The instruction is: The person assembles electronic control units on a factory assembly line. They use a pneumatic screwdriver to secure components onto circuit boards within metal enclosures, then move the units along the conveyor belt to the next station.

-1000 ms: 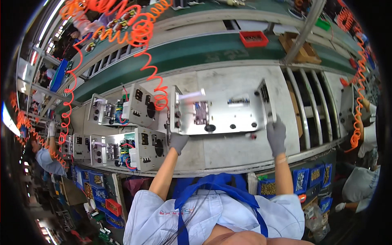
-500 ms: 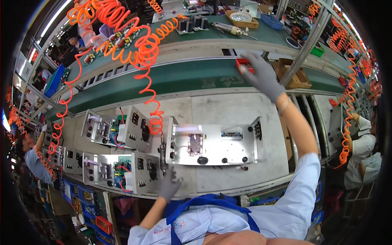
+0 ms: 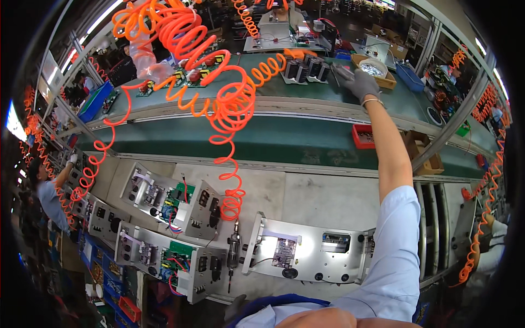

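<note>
Wooden parts tray [image 3: 383, 81] w/ shiny small hardware inside, sitting on far shelf beyond green conveyor belt [image 3: 180, 143], top right of view, just beside a row of dark cylindrical parts [image 3: 306, 68]. R hand [image 3: 361, 83], grey glove, right at tray's near-left rim, touching or nearly so. Fingers bent, half-closed; a dark flat bit shows at the fingertips, but too small to tell if actually gripped. Changed vs 1 s ago: then both hands on silver chassis panel [image 3: 306, 254] at near bench, R on its right end, L on its left edge. Half a sec ago R already lifted off and up over red bin [image 3: 363, 135]; now past that bin and out to the tray. Meaning, as a judgement: panel work let go for the moment, effort moved to the parts supply. R arm pose: fully stretched, forearm bare, pale blue sleeve [image 3: 391, 257] crossing over panel's right end, wrist w/ thin bracelet, palm down. L hand [image 3: 235, 307] low at bottom edge, close to body, off the panel, mostly hidden; finger state not readable. Around: air screwdriver [image 3: 233, 256] hanging tip-down just left of panel on orange coiled hose [image 3: 229, 109]; more open chassis units [image 3: 164, 199] to the left; co-worker [image 3: 50, 192] at far left.
</note>
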A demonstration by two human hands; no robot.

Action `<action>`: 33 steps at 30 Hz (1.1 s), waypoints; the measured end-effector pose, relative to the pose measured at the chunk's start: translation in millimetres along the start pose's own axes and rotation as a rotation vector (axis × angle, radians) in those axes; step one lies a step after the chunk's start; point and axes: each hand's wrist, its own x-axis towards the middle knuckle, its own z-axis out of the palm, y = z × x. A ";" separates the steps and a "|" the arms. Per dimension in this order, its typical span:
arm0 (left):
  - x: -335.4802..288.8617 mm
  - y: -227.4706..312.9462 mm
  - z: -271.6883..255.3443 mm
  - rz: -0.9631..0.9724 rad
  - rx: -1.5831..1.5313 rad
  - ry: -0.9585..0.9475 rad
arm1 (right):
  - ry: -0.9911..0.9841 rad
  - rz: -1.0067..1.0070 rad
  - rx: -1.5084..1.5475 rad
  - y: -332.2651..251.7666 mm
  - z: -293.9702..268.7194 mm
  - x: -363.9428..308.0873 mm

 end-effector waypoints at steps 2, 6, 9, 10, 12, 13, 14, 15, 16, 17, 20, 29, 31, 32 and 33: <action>-1.6 -0.5 -3.9 0.021 0.038 -0.039 | 0.205 0.046 0.048 -10.5 8.2 0.9; -24.1 -10.6 -19.0 0.103 0.152 -0.106 | 0.508 -0.012 0.213 -33.8 -10.2 -8.2; -52.1 77.5 -70.0 -0.002 0.063 -0.215 | 0.363 -0.126 0.321 -33.5 -50.3 -53.3; -63.8 91.8 -79.1 0.024 -0.123 -0.216 | 0.207 -0.169 0.369 -36.5 -61.1 -77.7; -74.4 121.8 -95.7 0.080 -0.363 -0.190 | -0.023 -0.197 0.491 -30.8 -67.7 -141.4; -72.0 141.2 -104.5 0.105 -0.426 -0.166 | -0.098 -0.187 0.568 -25.4 -73.0 -181.8; -63.6 156.1 -111.6 0.250 -0.430 -0.195 | -0.144 -0.198 0.570 -16.5 -69.5 -217.8; -51.8 171.8 -118.4 0.400 -0.427 -0.235 | -0.184 -0.194 0.570 -4.3 -67.4 -253.9; -44.4 190.6 -114.7 0.492 -0.471 -0.212 | -0.226 -0.193 0.659 -2.0 -69.5 -292.4; -36.7 214.0 -101.5 0.588 -0.514 -0.204 | -0.258 -0.178 0.744 -2.5 -72.9 -331.9; -29.9 296.8 -52.2 0.649 -0.843 -0.274 | -0.095 -0.293 0.540 -3.5 -91.9 -434.4; -95.7 330.4 11.8 0.676 -1.082 -1.181 | -0.271 -0.042 0.754 -9.0 -116.1 -603.3; -110.4 327.6 21.2 0.802 -0.996 -1.280 | -0.306 0.043 0.820 -6.1 -135.3 -616.2; -107.2 325.2 31.5 0.919 -1.009 -1.415 | -0.269 0.052 0.833 3.4 -141.0 -626.1; -118.1 319.5 39.0 0.955 -0.936 -1.337 | -0.235 0.055 0.845 10.3 -147.0 -637.4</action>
